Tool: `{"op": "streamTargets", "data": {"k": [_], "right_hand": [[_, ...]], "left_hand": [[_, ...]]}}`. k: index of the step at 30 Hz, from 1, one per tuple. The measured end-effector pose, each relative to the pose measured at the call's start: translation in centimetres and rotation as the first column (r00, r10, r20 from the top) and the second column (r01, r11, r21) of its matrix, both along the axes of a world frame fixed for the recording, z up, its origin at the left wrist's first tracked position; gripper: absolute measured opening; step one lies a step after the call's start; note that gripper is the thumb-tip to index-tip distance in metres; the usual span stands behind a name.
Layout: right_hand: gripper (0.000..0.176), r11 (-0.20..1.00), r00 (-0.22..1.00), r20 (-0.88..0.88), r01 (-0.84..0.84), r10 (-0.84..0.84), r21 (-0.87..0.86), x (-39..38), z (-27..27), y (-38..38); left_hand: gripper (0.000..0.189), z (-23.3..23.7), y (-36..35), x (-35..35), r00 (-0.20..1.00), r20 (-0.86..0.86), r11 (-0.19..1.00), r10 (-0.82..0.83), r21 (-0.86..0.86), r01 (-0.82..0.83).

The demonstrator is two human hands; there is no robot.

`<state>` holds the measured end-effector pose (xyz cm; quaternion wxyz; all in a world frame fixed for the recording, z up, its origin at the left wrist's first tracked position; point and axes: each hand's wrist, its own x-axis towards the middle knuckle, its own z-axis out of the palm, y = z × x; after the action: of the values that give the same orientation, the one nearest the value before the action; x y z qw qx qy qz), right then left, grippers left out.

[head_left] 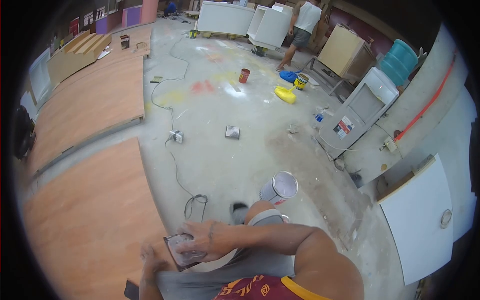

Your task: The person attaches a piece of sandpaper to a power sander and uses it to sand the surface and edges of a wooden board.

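Note:
My right hand (207, 241) is closed on a small square plate (184, 259) with a dark rim and a grey, putty-like smear on its face. Its fingers lie across the plate, which is tilted at the edge of a flat plywood panel (95, 200). Just left of the plate, my left hand (151, 258) has its fingers curled over the panel's near corner; what they hold, if anything, is hidden. A dark flat piece (131, 289) shows beside my left forearm. An open can (279, 188) of pale grey paste stands on the floor beyond my knee.
A second plywood panel (90, 110) lies farther off. A cable (172, 160) crosses the floor to a power outlet box (176, 136). Another square plate (232, 132) lies mid-floor. A water dispenser (357, 112) and white board (420, 220) stand right. A person (302, 30) stands behind.

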<state>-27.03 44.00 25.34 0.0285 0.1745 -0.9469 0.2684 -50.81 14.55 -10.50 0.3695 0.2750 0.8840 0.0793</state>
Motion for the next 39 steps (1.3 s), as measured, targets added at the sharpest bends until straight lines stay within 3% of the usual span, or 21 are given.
{"op": "streamTargets", "data": {"k": [1, 2, 4, 5, 9, 11, 12, 14, 17, 20, 21, 23, 24, 25, 26, 29, 35, 37, 39], "right_hand": [[0.062, 0.995, 0.996, -0.083, 0.037, -0.045, -0.087, -0.2, -0.2, 0.5], [0.062, 0.996, 0.995, -0.088, 0.035, -0.042, -0.082, -0.4, -0.6, 1.1], [0.063, 0.958, 0.982, -0.147, 0.07, -0.115, -0.28, -1.0, -1.6, 2.7], [0.063, 0.954, 0.982, -0.152, 0.066, -0.114, -0.292, -1.3, -2.3, 3.0], [0.065, 0.951, 0.987, -0.124, 0.065, -0.107, -0.303, -2.5, -3.7, 5.7], [0.065, 0.944, 0.996, -0.072, 0.023, -0.05, -0.33, -3.0, -5.2, 7.4], [0.065, 0.942, 0.997, -0.07, 0.004, -0.029, -0.334, -3.3, -6.1, 8.3], [0.066, 0.967, 0.996, -0.061, -0.072, 0.059, -0.246, -4.1, -7.4, 10.3], [0.068, 0.946, 0.988, -0.011, -0.153, 0.156, -0.285, -5.6, -9.1, 14.3], [0.07, 0.923, 0.977, 0.046, -0.181, 0.209, -0.34, -6.6, -10.0, 17.7], [0.07, 0.924, 0.977, 0.073, -0.166, 0.202, -0.345, -7.2, -10.0, 18.8], [0.068, 0.898, 0.991, -0.089, -0.128, 0.1, -0.421, -7.6, -11.9, 20.5], [0.065, 0.889, 0.997, -0.047, -0.076, 0.062, -0.452, -8.0, -11.3, 21.7], [0.063, 0.885, 1.0, 0.004, -0.014, 0.018, -0.465, -8.3, -10.8, 23.1], [0.063, 0.865, 0.997, 0.016, -0.052, 0.07, -0.499, -8.4, -11.0, 24.0], [0.067, 0.858, 0.994, 0.113, 0.055, 0.003, -0.51, -9.9, -12.0, 26.6], [0.063, 0.891, 0.996, 0.087, 0.07, -0.034, -0.449, -12.4, -14.6, 27.7], [0.062, 0.875, 0.983, 0.173, 0.14, -0.065, -0.463, -13.9, -14.9, 28.7], [0.061, 0.941, 0.991, 0.096, 0.118, -0.092, -0.316, -14.8, -14.3, 30.2]], "left_hand": [[0.146, -1.1, -0.5, -0.4, 0.999, 0.038, 0.997, -0.009, 0.075, 0.006], [0.146, -2.3, -0.8, -0.8, 0.997, 0.074, 0.989, -0.021, 0.151, 0.009], [0.146, -3.5, -0.5, -1.5, 0.989, 0.139, 0.956, -0.048, 0.294, 0.005], [0.146, -3.6, -0.4, -1.8, 0.983, 0.171, 0.937, -0.066, 0.35, 0.002], [0.147, -4.2, -0.1, -1.3, 0.991, 0.128, 0.949, 0.044, 0.304, -0.082], [0.148, -7.3, -2.5, -1.9, 0.933, -0.233, 0.957, -0.273, 0.039, 0.289], [0.148, -6.4, -2.0, -1.7, 0.939, -0.231, 0.963, -0.254, 0.035, 0.268], [0.147, -3.5, -1.9, -1.6, 0.993, -0.018, 0.981, -0.119, -0.157, 0.114], [0.143, -4.2, -2.3, -2.5, 0.992, -0.006, 0.987, -0.128, -0.099, 0.127], [0.134, -4.3, -0.6, -4.0, 0.979, 0.204, 0.988, -0.013, -0.147, 0.044], [0.124, -1.2, 0.1, -3.2, 0.956, 0.158, 0.933, 0.246, -0.307, -0.189], [0.118, -3.3, -0.8, -3.6, 0.981, 0.12, 0.882, 0.154, -0.465, -0.082], [0.115, -1.5, 0.4, -4.2, 0.991, 0.109, 0.88, 0.075, -0.474, -0.015], [0.11, -1.6, 0.6, -5.2, 0.992, 0.059, 0.895, 0.108, -0.44, -0.071], [0.103, 6.0, 6.7, -5.4, 0.983, 0.039, 0.885, 0.177, -0.444, -0.142], [0.09, 13.0, 13.4, -8.5, 0.981, -0.085, 0.906, 0.175, -0.377, -0.194], [0.081, 19.8, 18.4, -13.8, 0.968, -0.223, 0.932, 0.11, -0.316, -0.179], [0.082, 19.4, 18.9, -15.1, 0.972, -0.227, 0.951, 0.062, -0.283, -0.126], [0.086, 18.2, 20.0, -14.9, 0.962, -0.252, 0.949, 0.106, -0.262, -0.173]]}}
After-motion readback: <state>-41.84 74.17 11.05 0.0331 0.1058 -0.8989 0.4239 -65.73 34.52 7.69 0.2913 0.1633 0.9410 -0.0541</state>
